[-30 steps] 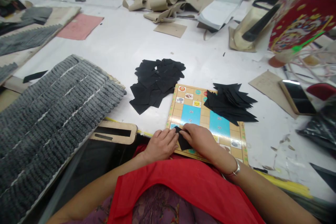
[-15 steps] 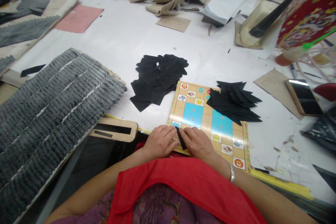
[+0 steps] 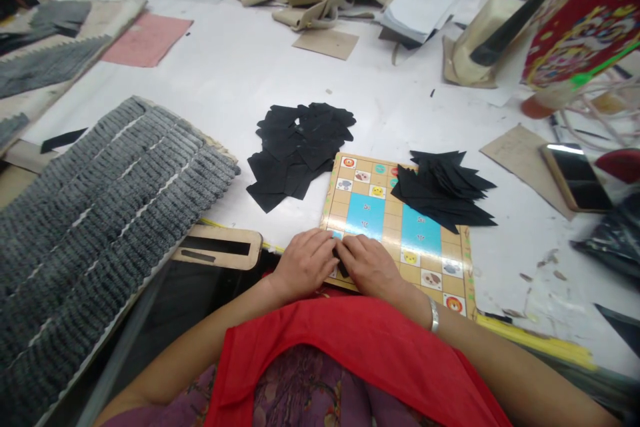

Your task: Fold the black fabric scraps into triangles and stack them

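Left of the board (image 3: 393, 217), a grey ribbed knit (image 3: 115, 207) runs out of view, its far end cut off. A loose heap of black pieces (image 3: 300, 153) sits at the board's far left corner, lying as it did a second ago.

The left hand (image 3: 307, 263) rests palm down over the board's near left corner, fingers together, their tips against one black piece (image 3: 343, 269). That piece, on the board between the hands, showed a broad pointed face a second ago and a narrow strip after that; now only a short dark sliver appears, matte and plain, the rest covered by fingers. The right hand (image 3: 373, 265), raised at the piece's edge before, now lies flatter on it, fingers bent; whether either hand pinches I cannot tell.

Fanned black pieces (image 3: 445, 190) with sharp points cover the board's far right corner, unmoved. A phone (image 3: 577, 177) lies right of the board.
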Motion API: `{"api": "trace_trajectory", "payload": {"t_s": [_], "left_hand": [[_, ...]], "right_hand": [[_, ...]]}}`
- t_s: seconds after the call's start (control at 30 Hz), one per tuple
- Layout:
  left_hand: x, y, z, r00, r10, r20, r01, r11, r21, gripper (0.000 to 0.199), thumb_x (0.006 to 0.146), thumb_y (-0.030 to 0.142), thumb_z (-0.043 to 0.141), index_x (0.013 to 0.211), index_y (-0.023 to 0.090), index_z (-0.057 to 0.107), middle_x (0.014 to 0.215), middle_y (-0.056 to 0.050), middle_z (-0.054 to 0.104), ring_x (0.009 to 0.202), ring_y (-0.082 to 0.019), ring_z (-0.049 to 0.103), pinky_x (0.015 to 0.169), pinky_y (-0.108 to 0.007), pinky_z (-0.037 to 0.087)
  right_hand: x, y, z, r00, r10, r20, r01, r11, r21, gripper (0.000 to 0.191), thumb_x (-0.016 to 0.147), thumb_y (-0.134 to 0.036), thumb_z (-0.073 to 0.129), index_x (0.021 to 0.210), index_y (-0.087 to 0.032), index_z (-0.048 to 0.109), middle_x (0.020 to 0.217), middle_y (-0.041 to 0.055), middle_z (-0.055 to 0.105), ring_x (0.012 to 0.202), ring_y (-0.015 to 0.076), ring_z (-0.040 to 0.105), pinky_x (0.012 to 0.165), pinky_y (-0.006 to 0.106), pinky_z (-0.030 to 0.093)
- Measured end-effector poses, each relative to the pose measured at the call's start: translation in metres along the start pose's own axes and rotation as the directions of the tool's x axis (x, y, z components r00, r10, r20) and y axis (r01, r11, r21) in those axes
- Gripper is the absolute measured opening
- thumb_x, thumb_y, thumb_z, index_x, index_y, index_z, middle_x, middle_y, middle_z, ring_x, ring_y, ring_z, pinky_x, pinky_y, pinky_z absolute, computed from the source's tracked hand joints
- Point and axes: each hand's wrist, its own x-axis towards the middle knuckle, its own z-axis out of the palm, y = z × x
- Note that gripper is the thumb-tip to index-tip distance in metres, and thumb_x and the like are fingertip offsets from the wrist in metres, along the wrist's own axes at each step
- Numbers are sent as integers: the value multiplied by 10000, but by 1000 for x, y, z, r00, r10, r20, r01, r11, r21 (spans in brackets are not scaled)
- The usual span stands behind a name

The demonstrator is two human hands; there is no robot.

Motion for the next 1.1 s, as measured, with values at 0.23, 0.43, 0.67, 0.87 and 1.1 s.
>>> {"api": "trace_trajectory", "payload": {"t_s": [0.23, 0.43, 0.67, 0.87, 1.1], "left_hand": [[-4, 1, 12, 995, 85, 56, -86, 996, 8, 288, 895, 219, 403, 1133, 102, 515, 1173, -121, 561, 1126, -211, 476, 968, -375, 405], [1, 6, 4, 990, 102, 94, -114, 984, 138, 404, 898, 330, 430, 1241, 120, 472, 1154, -108, 572, 1082, -229, 492, 927, -378, 410], [6, 19, 1, 968, 136, 209, -193, 940, 283, 498, 902, 470, 369, 1231, 121, 502, 1227, -109, 525, 1165, -276, 420, 994, -467, 309], [8, 27, 7, 947, 192, 257, -271, 907, 323, 643, 876, 563, 333, 1248, 60, 484, 1148, -169, 544, 1075, -294, 477, 964, -432, 330], [13, 33, 8, 926, 208, 316, -309, 898, 313, 600, 898, 533, 296, 1233, 75, 493, 1184, -155, 508, 1087, -286, 444, 980, -446, 296]], "right_hand": [[-29, 22, 1, 976, -50, -213, 76, 991, 114, 290, 890, -114, 383, 1128, -99, 547, 938, 113, 583, 798, 183, 462, 688, 314, 423], [-44, 26, -2, 983, -30, -181, 50, 994, 102, 299, 874, -115, 418, 1141, -90, 551, 987, 136, 586, 872, 207, 481, 740, 352, 450], [-50, 27, -6, 993, -29, -113, 38, 996, 76, 307, 866, -129, 446, 1146, -69, 555, 966, 137, 589, 852, 214, 478, 717, 349, 455], [-64, 30, -7, 996, -6, -90, 10, 999, 49, 342, 853, -102, 456, 1187, -81, 527, 1006, 133, 578, 879, 210, 467, 735, 341, 445], [-68, 32, -10, 993, -20, -116, 24, 999, 32, 297, 878, -130, 417, 1139, -82, 551, 935, 127, 586, 812, 197, 466, 679, 329, 427]]}}
